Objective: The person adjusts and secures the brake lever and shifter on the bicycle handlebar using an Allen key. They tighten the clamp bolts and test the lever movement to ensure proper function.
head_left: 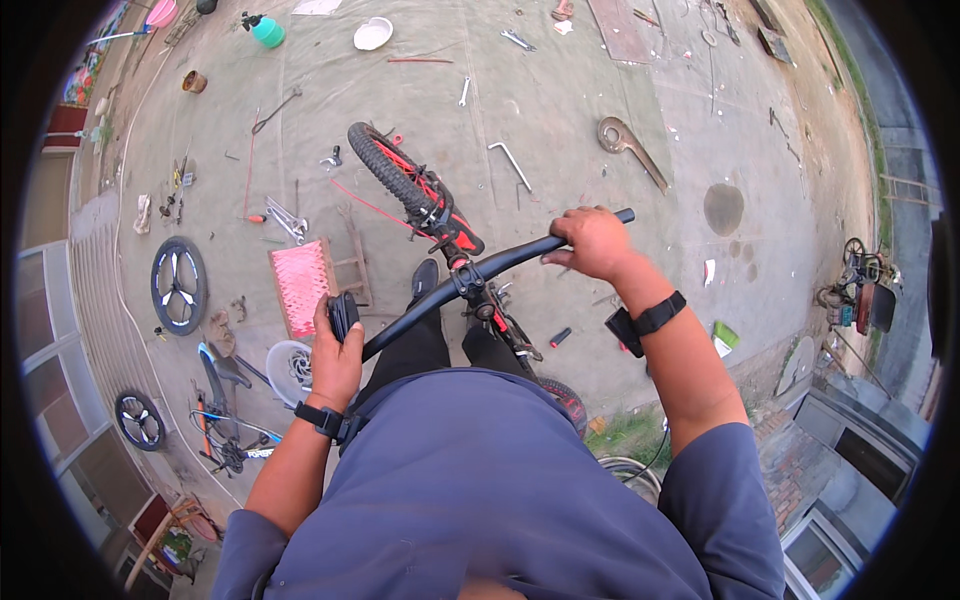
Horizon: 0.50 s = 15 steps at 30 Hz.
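A black bicycle handlebar (414,313) runs slantwise in front of my body, joined to a small bike with a red and black frame. My right hand (592,243) is wrapped round the bar close to its right end, whose tip sticks out past my fingers. At the other end, my left hand (338,362) is closed on a black ridged piece (344,316) whose kind I cannot make out. The bar's left end passes behind or beside that hand, so contact is unclear. Beyond the bar, the knobby front wheel (388,166) is turned to the left.
Left of the bike lie a pink slatted seat (300,288), several wrenches (288,220), a white basin (288,372) and a blue-framed bicycle (228,420). A hex key (512,166) and a chain guard (630,150) are farther off. A dark tube (561,337) lies at right.
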### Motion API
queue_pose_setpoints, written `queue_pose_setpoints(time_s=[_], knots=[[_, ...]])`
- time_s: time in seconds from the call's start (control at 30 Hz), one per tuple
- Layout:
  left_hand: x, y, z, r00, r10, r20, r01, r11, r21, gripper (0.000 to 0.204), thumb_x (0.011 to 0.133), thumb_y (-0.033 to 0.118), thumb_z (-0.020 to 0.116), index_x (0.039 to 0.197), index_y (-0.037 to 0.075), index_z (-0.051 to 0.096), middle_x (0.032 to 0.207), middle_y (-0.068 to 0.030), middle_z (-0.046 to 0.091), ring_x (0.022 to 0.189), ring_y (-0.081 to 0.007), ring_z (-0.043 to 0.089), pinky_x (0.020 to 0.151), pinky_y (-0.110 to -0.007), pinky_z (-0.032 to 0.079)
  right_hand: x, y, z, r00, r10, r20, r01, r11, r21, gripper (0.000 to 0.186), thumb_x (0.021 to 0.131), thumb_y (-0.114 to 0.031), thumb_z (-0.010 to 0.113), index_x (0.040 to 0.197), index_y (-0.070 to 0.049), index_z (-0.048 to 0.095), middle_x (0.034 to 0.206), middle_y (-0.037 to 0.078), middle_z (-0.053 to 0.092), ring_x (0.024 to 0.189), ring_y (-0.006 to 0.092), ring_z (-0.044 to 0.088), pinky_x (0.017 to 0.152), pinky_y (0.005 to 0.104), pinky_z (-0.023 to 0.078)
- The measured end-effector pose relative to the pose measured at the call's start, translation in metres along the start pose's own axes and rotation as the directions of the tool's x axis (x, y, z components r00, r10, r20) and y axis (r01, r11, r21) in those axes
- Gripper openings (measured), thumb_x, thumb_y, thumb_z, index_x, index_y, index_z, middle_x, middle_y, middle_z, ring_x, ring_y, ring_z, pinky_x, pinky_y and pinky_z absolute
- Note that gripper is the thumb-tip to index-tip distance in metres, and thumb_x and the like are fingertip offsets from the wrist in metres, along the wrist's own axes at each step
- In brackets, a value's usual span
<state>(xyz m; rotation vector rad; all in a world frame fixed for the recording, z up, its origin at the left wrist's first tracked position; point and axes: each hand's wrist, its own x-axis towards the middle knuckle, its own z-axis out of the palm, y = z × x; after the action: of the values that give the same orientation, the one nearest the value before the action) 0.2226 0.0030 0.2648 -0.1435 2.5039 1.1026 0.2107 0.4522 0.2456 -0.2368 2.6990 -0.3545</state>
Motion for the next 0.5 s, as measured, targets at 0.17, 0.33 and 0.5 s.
queue_pose_setpoints(time_s=[0.17, 0.33, 0.5], knots=[[-0.005, -0.015, 0.003, 0.992, 0.046, -0.12, -0.017, 0.973, 0.229, 0.078, 0.098, 0.029, 0.064, 0.161, 0.001, 0.028, 0.132, -0.0359, 0.063, 0.117, -0.0513, 0.065, 0.099, -0.051, 0.052, -0.018, 0.065, -0.002, 0.986, 0.063, -0.156, -0.07, 0.997, -0.037, 0.037, 0.079, -0.04, 0.087, 0.085, -0.012, 0.065, 0.088, 0.006, 0.068, 0.091, 0.0317, 0.067, 0.082, 0.0467, 0.052], [-0.013, -0.054, -0.014, 0.974, -0.117, -0.193, 0.149, 0.976, 0.159, 0.077, 0.099, 0.029, 0.064, 0.16, 0.0, 0.029, 0.127, -0.0349, 0.066, 0.115, -0.0493, 0.067, 0.098, -0.05, 0.053, -0.02, 0.078, 0.002, 0.98, 0.159, -0.117, -0.157, 0.987, 0.026, 0.035, 0.08, -0.037, 0.087, 0.085, -0.011, 0.065, 0.09, 0.008, 0.069, 0.092, 0.0341, 0.066, 0.08, 0.0487, 0.053], [-0.014, -0.088, -0.004, 0.957, -0.127, -0.262, 0.15, 0.986, 0.072, 0.077, 0.098, 0.03, 0.066, 0.158, -0.006, 0.033, 0.133, -0.0347, 0.063, 0.122, -0.0477, 0.065, 0.106, -0.046, 0.049, -0.014, 0.057, -0.007, 0.982, 0.103, -0.156, -0.132, 0.974, -0.184, 0.033, 0.08, -0.039, 0.087, 0.09, -0.013, 0.07, 0.091, 0.007, 0.07, 0.098, 0.0318, 0.066, 0.093, 0.047, 0.052]])
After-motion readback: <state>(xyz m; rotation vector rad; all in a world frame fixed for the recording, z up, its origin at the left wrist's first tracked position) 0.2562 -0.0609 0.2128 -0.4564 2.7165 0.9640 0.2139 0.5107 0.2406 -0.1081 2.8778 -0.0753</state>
